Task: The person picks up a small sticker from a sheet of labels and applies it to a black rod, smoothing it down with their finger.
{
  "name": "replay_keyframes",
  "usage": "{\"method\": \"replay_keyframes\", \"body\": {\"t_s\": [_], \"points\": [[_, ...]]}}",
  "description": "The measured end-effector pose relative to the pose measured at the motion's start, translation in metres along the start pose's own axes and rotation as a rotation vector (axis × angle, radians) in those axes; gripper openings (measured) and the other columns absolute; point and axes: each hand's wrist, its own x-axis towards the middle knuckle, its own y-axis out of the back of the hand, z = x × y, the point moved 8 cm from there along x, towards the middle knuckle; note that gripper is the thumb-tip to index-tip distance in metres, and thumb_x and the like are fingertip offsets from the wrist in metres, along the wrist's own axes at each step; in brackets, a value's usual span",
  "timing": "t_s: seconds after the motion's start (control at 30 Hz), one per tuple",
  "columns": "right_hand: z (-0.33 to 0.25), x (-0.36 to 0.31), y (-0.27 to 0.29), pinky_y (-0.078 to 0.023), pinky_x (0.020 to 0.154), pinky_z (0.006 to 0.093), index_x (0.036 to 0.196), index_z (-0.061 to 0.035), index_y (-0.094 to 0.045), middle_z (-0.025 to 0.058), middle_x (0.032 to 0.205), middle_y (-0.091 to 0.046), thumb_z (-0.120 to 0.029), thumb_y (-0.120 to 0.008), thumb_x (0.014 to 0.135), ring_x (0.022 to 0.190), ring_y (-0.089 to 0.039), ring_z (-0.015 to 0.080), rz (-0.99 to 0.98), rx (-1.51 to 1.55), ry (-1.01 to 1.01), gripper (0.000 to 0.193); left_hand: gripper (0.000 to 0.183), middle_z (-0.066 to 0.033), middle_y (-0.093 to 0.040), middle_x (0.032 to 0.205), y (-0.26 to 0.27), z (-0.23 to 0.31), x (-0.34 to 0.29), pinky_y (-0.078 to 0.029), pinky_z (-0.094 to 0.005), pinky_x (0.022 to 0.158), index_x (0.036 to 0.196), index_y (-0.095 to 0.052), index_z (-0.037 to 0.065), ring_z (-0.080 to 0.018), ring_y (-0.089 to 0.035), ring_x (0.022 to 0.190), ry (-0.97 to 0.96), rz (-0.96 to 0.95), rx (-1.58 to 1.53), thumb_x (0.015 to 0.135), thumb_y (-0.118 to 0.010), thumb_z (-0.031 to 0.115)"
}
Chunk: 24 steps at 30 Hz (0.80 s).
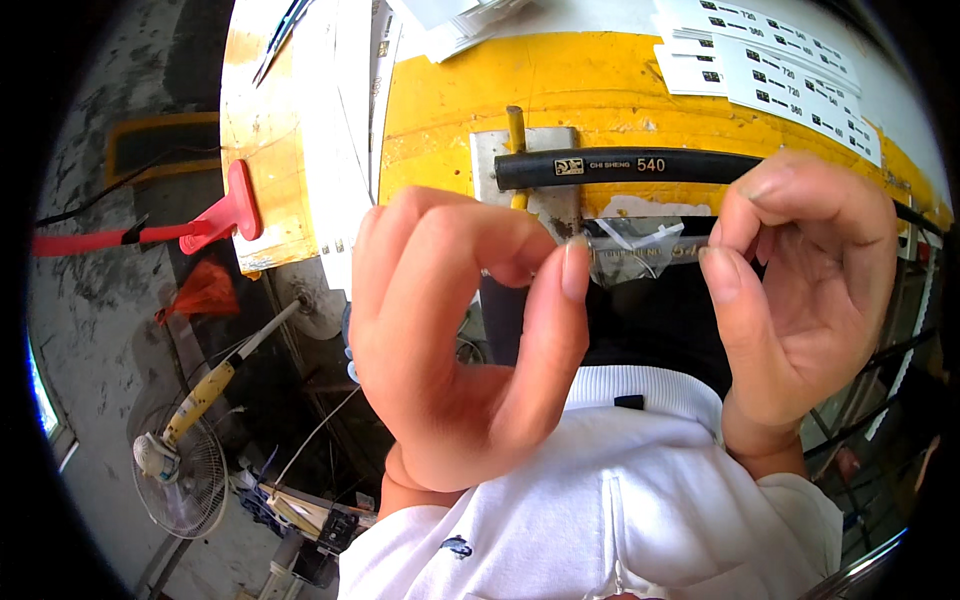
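A strip of clear film [632, 251] with small printed marks is stretched between my two hands, somewhat crumpled toward its left part. My left hand [465, 325] pinches its left end between thumb and forefinger. At the other end, my right hand [805, 285] has thumb and forefinger closed on it, the other fingers curled. Just beyond the film lies a black round rod or tube [615, 166] with pale printing, its left end by an upright brownish peg [516, 130] on a metal plate [557, 205]. The rod's right part passes behind my right hand.
White printed label sheets [800, 85] lie at the far right of the yellow worktable [560, 85]; more paper [335, 110] lies at the left. Tweezers-like tool [283, 35] sits far left. A red T-shaped piece [225, 215] hangs by the table's left edge. A fan [180, 470] stands lower left.
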Motion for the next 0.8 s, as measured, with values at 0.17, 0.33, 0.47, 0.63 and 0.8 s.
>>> {"method": "replay_keyframes", "body": {"t_s": [0.17, 0.33, 0.47, 0.63, 0.8], "points": [[0.006, 0.001, -0.003, -0.035, 0.065, 0.0196, 0.117, 0.0001, -0.050, 0.0048, 0.087, -0.056, 0.011, -0.060, 0.082, 0.073, -0.047, 0.0067, 0.199, -0.143, -0.109, 0.038, 0.016, -0.0004, -0.049, 0.076, -0.003, -0.004, 0.012, -0.030, -0.0238, 0.068, 0.079, -0.053, 0.000, -0.0093, -0.040, 0.072, 0.017, 0.043, 0.066, 0.086, -0.067, 0.005], [0.022, 0.005, -0.010, -0.033, 0.064, 0.0181, 0.114, 0.0004, -0.055, 0.0018, 0.086, -0.057, 0.010, -0.061, 0.083, 0.070, -0.045, 0.0044, 0.187, -0.199, -0.214, 0.033, 0.014, -0.0007, -0.051, 0.076, -0.009, -0.017, 0.019, -0.033, -0.0235, 0.069, 0.081, -0.056, 0.000, -0.0096, -0.043, 0.072, 0.041, -0.017, 0.175, 0.083, -0.070, 0.003], [0.028, 0.004, -0.012, -0.032, 0.064, 0.0181, 0.113, 0.0003, -0.056, 0.0010, 0.085, -0.057, 0.011, -0.062, 0.082, 0.069, -0.045, 0.0041, 0.158, -0.245, -0.218, 0.034, 0.014, -0.0018, -0.050, 0.075, -0.014, -0.023, 0.018, -0.033, -0.0237, 0.069, 0.080, -0.057, 0.000, -0.0104, -0.043, 0.071, 0.046, -0.045, 0.221, 0.082, -0.070, 0.002], [0.030, 0.001, -0.009, -0.031, 0.063, 0.0179, 0.113, 0.0007, -0.055, 0.0010, 0.085, -0.057, 0.013, -0.062, 0.081, 0.068, -0.045, 0.0038, 0.130, -0.307, -0.182, 0.036, 0.015, -0.0025, -0.050, 0.074, -0.018, -0.023, 0.019, -0.032, -0.0252, 0.071, 0.079, -0.057, 0.000, -0.0115, -0.043, 0.072, 0.056, -0.066, 0.247, 0.081, -0.071, 0.003], [0.030, 0.001, -0.009, -0.031, 0.062, 0.0176, 0.114, 0.0008, -0.054, 0.0014, 0.084, -0.057, 0.013, -0.064, 0.081, 0.067, -0.045, 0.0033, 0.152, -0.291, -0.181, 0.036, 0.015, -0.0022, -0.050, 0.074, -0.019, -0.023, 0.020, -0.031, -0.0261, 0.071, 0.079, -0.056, 0.000, -0.0121, -0.041, 0.072, 0.092, -0.074, 0.224, 0.081, -0.071, 0.005]]}}
